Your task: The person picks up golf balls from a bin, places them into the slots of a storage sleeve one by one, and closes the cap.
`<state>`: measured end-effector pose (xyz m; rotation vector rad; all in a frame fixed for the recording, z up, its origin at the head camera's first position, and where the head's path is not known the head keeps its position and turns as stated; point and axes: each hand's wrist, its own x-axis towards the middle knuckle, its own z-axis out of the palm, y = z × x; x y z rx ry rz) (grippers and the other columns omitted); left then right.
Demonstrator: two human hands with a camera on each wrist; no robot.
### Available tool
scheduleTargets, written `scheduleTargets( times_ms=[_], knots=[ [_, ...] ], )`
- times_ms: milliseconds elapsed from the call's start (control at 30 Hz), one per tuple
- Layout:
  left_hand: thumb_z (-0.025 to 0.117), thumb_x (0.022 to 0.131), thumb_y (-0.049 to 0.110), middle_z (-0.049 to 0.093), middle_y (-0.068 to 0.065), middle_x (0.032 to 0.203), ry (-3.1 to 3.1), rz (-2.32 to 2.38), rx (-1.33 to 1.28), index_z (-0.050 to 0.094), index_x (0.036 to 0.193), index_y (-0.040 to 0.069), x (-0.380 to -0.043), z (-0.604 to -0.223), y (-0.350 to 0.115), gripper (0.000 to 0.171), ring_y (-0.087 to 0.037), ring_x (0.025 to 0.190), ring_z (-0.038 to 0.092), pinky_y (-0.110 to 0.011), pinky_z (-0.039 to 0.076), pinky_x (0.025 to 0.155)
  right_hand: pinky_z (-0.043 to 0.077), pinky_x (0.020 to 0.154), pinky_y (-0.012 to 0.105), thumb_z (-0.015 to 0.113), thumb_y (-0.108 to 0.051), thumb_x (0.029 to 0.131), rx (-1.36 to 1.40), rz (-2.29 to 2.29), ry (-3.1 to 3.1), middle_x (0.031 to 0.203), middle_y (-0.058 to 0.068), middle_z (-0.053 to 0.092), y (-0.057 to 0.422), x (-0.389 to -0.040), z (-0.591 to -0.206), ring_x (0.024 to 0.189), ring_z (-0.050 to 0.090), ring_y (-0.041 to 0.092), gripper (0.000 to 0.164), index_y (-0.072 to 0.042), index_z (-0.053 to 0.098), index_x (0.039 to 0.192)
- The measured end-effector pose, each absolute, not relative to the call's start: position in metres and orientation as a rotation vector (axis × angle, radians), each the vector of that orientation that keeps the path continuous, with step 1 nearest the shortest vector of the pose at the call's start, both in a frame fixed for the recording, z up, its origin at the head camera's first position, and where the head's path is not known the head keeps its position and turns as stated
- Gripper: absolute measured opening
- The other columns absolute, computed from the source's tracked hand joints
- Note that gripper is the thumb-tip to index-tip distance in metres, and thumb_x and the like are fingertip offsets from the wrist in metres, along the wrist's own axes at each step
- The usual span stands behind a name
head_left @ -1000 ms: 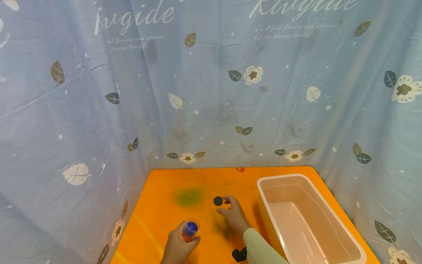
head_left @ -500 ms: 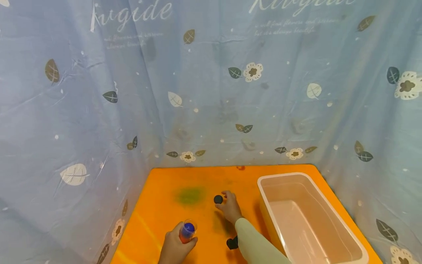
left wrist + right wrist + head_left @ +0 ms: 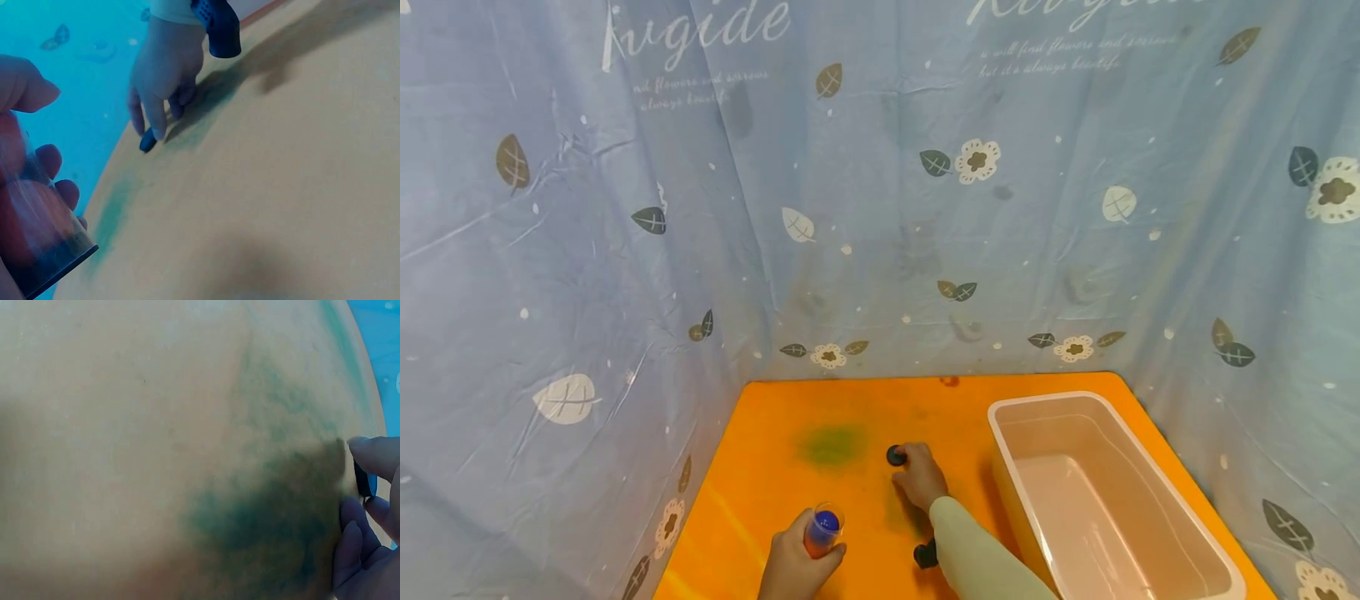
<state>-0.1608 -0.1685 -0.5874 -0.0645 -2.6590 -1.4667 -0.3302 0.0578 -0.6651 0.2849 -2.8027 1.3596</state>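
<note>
My left hand (image 3: 797, 557) grips a clear plastic tube (image 3: 822, 546) at the near part of the table. A blue ball (image 3: 827, 522) shows near its open top, with orange below it. In the left wrist view, orange-red shows through the tube wall (image 3: 31, 206) and a dark band lies at one end. Further out, my right hand (image 3: 921, 479) pinches a small black round cap (image 3: 895, 455) at the table surface. In the right wrist view, the cap (image 3: 365, 481) sits between the thumb and a finger, seen edge-on.
A pale pink, deep rectangular tub (image 3: 1026, 525) stands to the right of my right forearm. Green smudges (image 3: 832, 446) mark the orange table (image 3: 775, 408). A dark wrist camera (image 3: 927, 554) is by the right sleeve. Blue patterned curtains (image 3: 887, 250) enclose the table's back and sides.
The right fingers have closed in on the black cap, from beside it to pinching it. My left hand and the tube have shifted slightly left.
</note>
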Motion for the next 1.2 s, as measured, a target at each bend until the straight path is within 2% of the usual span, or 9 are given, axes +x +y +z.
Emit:
scheduleTargets(
  times_ms=[133, 233, 300, 433, 567, 667, 867, 1100, 1200],
  knots=[
    [0.081, 0.074, 0.041, 0.06, 0.008, 0.075, -2.655, -1.428, -0.107, 0.056, 0.087, 0.019, -0.163, -0.59, -0.169, 0.036, -0.01, 0.06, 0.055, -0.029, 0.044, 0.057, 0.049, 0.079, 0.044, 0.075, -0.012, 0.082, 0.32, 1.268, -2.854, 0.128, 0.007, 0.044, 0.051, -0.332, -0.663, 0.099, 0.058, 0.026, 0.053, -0.017, 0.054, 0.132],
    [0.082, 0.073, 0.04, 0.06, 0.008, 0.075, -2.664, -1.411, -0.09, 0.055, 0.088, 0.019, -0.162, -0.591, -0.168, 0.037, -0.009, 0.06, 0.056, -0.028, 0.045, 0.056, 0.049, 0.08, 0.044, 0.073, -0.01, 0.083, 0.388, 1.213, -2.893, 0.134, 0.008, 0.041, 0.047, -0.333, -0.659, 0.104, 0.057, 0.027, 0.063, -0.018, 0.047, 0.14],
    [0.083, 0.072, 0.04, 0.061, 0.009, 0.075, -2.669, -1.41, -0.066, 0.056, 0.088, 0.018, -0.161, -0.591, -0.167, 0.038, -0.008, 0.06, 0.057, -0.028, 0.045, 0.056, 0.048, 0.082, 0.045, 0.072, -0.009, 0.083, 0.459, 1.153, -2.913, 0.135, 0.008, 0.042, 0.045, -0.333, -0.656, 0.109, 0.056, 0.028, 0.063, -0.017, 0.046, 0.14],
    [0.084, 0.07, 0.041, 0.061, 0.009, 0.077, -2.677, -1.406, -0.041, 0.056, 0.09, 0.018, -0.16, -0.59, -0.166, 0.041, -0.008, 0.063, 0.058, -0.028, 0.046, 0.057, 0.049, 0.082, 0.043, 0.071, -0.008, 0.085, 0.526, 1.085, -2.939, 0.129, 0.007, 0.045, 0.044, -0.332, -0.653, 0.106, 0.057, 0.025, 0.053, -0.015, 0.052, 0.135],
    [0.082, 0.071, 0.042, 0.062, 0.01, 0.077, -2.703, -1.375, -0.054, 0.058, 0.094, 0.018, -0.163, -0.589, -0.169, 0.041, -0.006, 0.062, 0.058, -0.028, 0.046, 0.056, 0.048, 0.068, 0.037, 0.067, -0.008, 0.089, 0.476, 1.176, -2.941, 0.124, 0.006, 0.042, 0.042, -0.333, -0.654, 0.083, 0.058, 0.018, 0.045, -0.016, 0.054, 0.13],
    [0.082, 0.071, 0.043, 0.062, 0.012, 0.075, -2.707, -1.339, -0.074, 0.059, 0.095, 0.019, -0.165, -0.589, -0.17, 0.041, -0.005, 0.06, 0.058, -0.028, 0.046, 0.054, 0.047, 0.064, 0.035, 0.063, -0.007, 0.091, 0.4, 1.252, -2.926, 0.124, 0.008, 0.04, 0.043, -0.336, -0.657, 0.074, 0.056, 0.016, 0.039, -0.015, 0.055, 0.129],
    [0.082, 0.071, 0.044, 0.062, 0.012, 0.076, -2.696, -1.347, -0.087, 0.06, 0.098, 0.02, -0.166, -0.591, -0.172, 0.042, -0.004, 0.062, 0.059, -0.028, 0.047, 0.055, 0.049, 0.074, 0.042, 0.064, -0.009, 0.092, 0.233, 1.279, -2.917, 0.12, 0.012, 0.042, 0.047, -0.339, -0.653, 0.082, 0.058, 0.023, 0.029, -0.013, 0.059, 0.12],
    [0.082, 0.072, 0.042, 0.063, 0.011, 0.081, -2.699, -1.407, -0.066, 0.059, 0.094, 0.019, -0.161, -0.592, -0.172, 0.039, -0.006, 0.067, 0.059, -0.029, 0.047, 0.06, 0.044, 0.06, 0.036, 0.069, -0.017, 0.089, 0.316, 1.098, -3.013, 0.1, 0.007, 0.041, 0.052, -0.334, -0.65, 0.067, 0.051, 0.02, 0.023, -0.014, 0.06, 0.109],
    [0.081, 0.073, 0.042, 0.063, 0.01, 0.082, -2.696, -1.42, -0.07, 0.059, 0.094, 0.019, -0.16, -0.591, -0.173, 0.038, -0.007, 0.068, 0.059, -0.03, 0.047, 0.062, 0.042, 0.061, 0.035, 0.069, -0.017, 0.088, 0.354, 1.15, -3.035, 0.097, 0.005, 0.041, 0.053, -0.331, -0.647, 0.069, 0.05, 0.02, 0.022, -0.013, 0.061, 0.108]
  ],
)
